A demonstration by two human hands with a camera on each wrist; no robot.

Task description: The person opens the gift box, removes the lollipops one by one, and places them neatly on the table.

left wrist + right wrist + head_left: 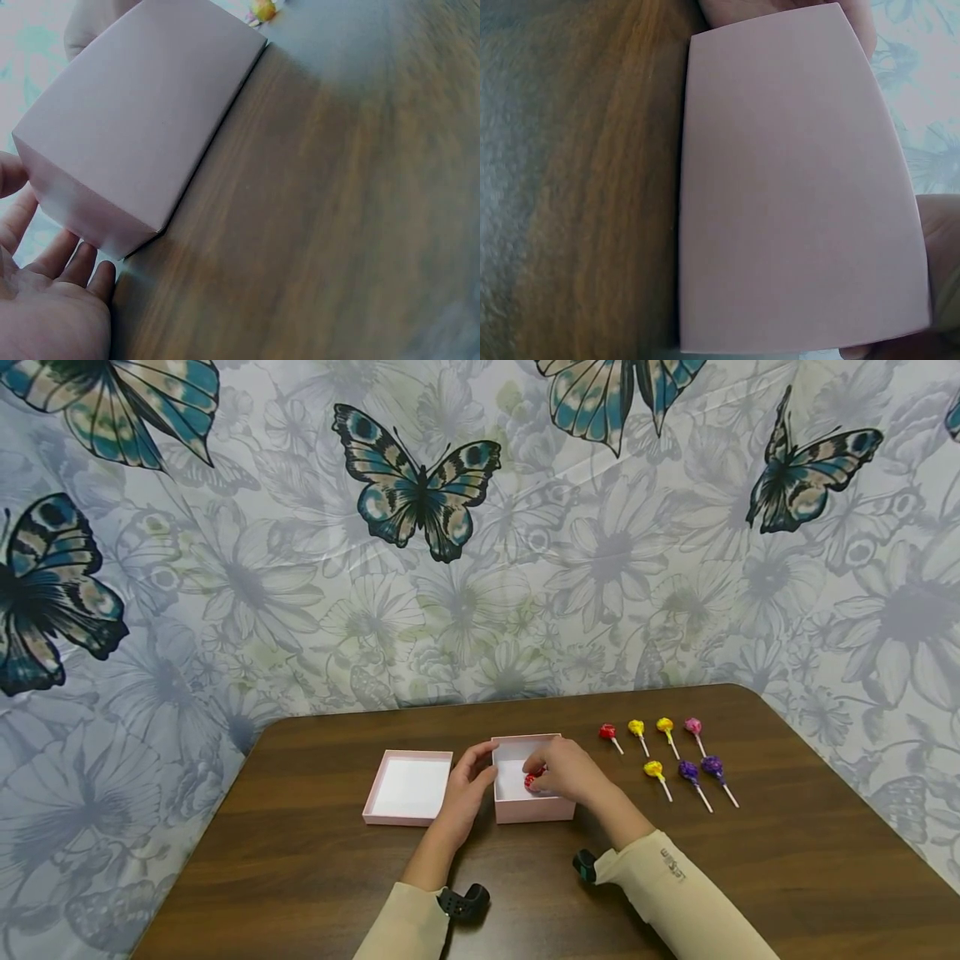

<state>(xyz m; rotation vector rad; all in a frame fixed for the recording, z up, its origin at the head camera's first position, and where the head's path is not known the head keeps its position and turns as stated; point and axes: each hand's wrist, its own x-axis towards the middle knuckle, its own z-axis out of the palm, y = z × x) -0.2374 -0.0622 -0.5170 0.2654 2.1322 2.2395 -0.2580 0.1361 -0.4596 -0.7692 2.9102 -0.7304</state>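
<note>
An open pink box [534,811] with a white inside stands on the table. My right hand [576,770] reaches into it over the right wall, its fingertips pinching a red-wrapped lollipop [532,779] low in the box. Most of that lollipop is hidden by the fingers. At the box's left wall, my left hand [467,787] rests its fingertips along the side. The left wrist view shows those fingers [56,255] loosely extended against the pink wall. In the right wrist view the box's front wall [795,187] covers most of the right hand.
Left of the box lies its shallow pink lid [408,787], white side up. To the right, two rows of wrapped lollipops include a red one [607,732], yellow ones [654,769], a pink one [693,726] and purple ones [688,771]. A butterfly-print cloth [465,635] hangs behind the table [300,860].
</note>
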